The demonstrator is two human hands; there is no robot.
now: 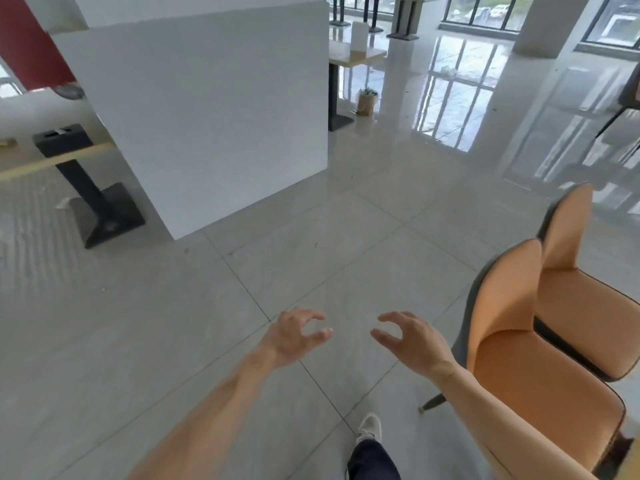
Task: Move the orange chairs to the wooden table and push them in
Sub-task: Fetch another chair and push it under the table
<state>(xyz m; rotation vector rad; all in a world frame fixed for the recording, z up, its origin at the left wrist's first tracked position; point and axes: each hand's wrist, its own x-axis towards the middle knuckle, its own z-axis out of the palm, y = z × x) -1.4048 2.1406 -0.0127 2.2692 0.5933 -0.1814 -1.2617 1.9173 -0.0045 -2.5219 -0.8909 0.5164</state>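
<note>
Two orange padded chairs with dark grey backs stand side by side at the right: the near chair (540,368) and the far chair (585,299). My left hand (294,336) and my right hand (412,341) are held out over the tiled floor, fingers curled apart, holding nothing. The right hand hovers just left of the near chair's back, not touching it. A wooden table (52,161) with a black pedestal base shows its edge at the far left. Another wooden table (360,57) stands behind the white block.
A large white block-like partition (207,109) rises ahead, left of centre. A small potted item (366,102) sits on the floor beyond it. Glossy tiles stretch toward windows at the back right. My shoe (370,426) is on the floor below.
</note>
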